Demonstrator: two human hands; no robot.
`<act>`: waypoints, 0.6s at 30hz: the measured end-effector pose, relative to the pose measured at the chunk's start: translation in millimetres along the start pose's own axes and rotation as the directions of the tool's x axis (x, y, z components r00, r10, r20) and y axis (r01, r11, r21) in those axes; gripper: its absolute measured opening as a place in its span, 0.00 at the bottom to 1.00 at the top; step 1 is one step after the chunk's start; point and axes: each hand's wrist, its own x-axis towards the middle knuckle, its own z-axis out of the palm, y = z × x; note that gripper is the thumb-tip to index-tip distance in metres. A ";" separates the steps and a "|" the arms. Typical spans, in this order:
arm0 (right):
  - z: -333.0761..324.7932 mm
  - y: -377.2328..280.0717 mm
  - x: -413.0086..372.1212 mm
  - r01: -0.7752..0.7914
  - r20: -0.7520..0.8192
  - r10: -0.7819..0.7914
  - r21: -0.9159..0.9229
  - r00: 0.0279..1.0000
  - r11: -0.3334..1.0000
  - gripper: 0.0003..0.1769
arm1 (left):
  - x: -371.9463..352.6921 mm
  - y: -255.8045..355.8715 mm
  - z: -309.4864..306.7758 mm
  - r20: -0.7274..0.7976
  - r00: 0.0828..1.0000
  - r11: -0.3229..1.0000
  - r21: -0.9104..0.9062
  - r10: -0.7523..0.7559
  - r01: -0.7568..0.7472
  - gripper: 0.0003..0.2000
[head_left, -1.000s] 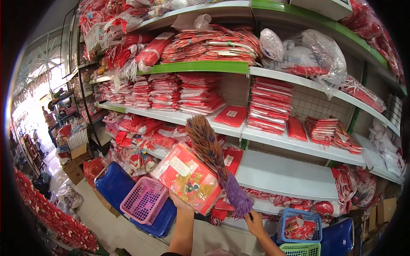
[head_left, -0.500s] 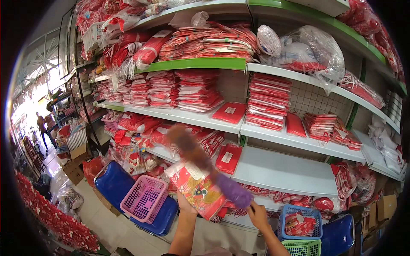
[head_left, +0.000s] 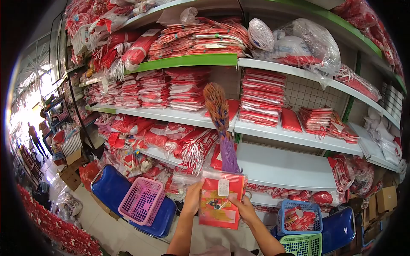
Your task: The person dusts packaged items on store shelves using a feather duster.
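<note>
A flat red packet (head_left: pixel 213 189) in clear plastic, with a white label and a yellow printed picture, is held upright before me. My left hand (head_left: pixel 193 197) grips its left edge. My right hand (head_left: pixel 243 208) is closed at its right side, thumb across the front. A fluffy duster (head_left: pixel 218 112), orange-brown above and purple below, rises behind the packet. Its lower end is hidden there, beside my right fingers, which appear to hold it too.
Shelves (head_left: pixel 286 164) ahead carry stacked red packets (head_left: pixel 261 96) and plastic-wrapped goods. A pink basket (head_left: pixel 142 200) rests on a blue chair (head_left: pixel 112 184) at left. Blue (head_left: pixel 300 202) and green baskets (head_left: pixel 301 245) stand at lower right. People (head_left: pixel 36 138) are far off at left.
The duster has swung from a blurred slant across the packet to nearly upright behind it. My right hand has come in to the packet's right side, and the packet has moved right and straightened.
</note>
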 end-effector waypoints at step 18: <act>-7.7 52.8 -45.3 0.292 0.185 -0.291 -0.875 0.939 0.387 0.17 | 40.6 -96.6 -52.6 0.019 0.996 0.726 -0.686 0.082 -0.047 0.22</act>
